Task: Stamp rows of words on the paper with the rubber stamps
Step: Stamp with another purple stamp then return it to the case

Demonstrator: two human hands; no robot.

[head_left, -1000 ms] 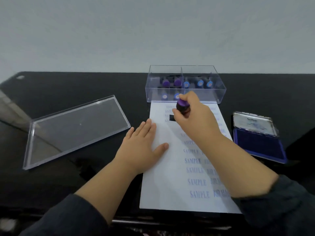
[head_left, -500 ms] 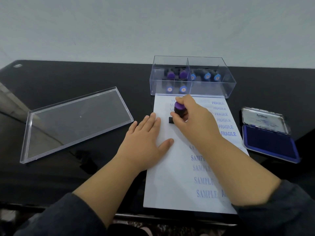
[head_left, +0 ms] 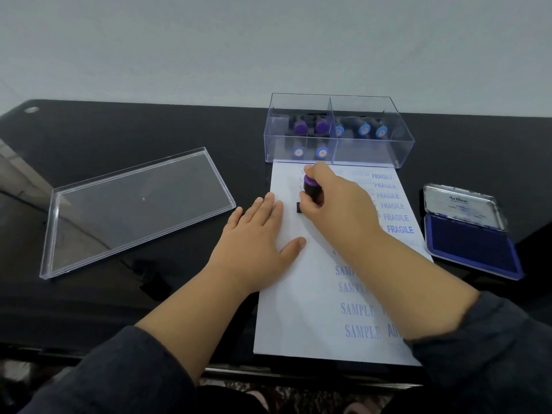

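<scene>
Two hands on paper (head_left: pixel 301 309), left hand (head_left: pixel 257 237) flat, right hand (head_left: pixel 331 198) gripping stamp (head_left: pixel 312 189)

Two bare forearms in view, no rings, watch or bracelets visible. Left hand (head_left: pixel 257 234) and right hand (head_left: pixel 334 204) uncovered. Dark charcoal long sleeves, soft matte fabric: left sleeve (head_left: pixel 119 375) and right sleeve (head_left: pixel 484 351) both pushed up, bunched in folds at the cuff.

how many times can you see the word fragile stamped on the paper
6, stacked in one column of FRAGILE prints down the right edge of the paper, from just below the clear box. The right hand may hide others.
</scene>
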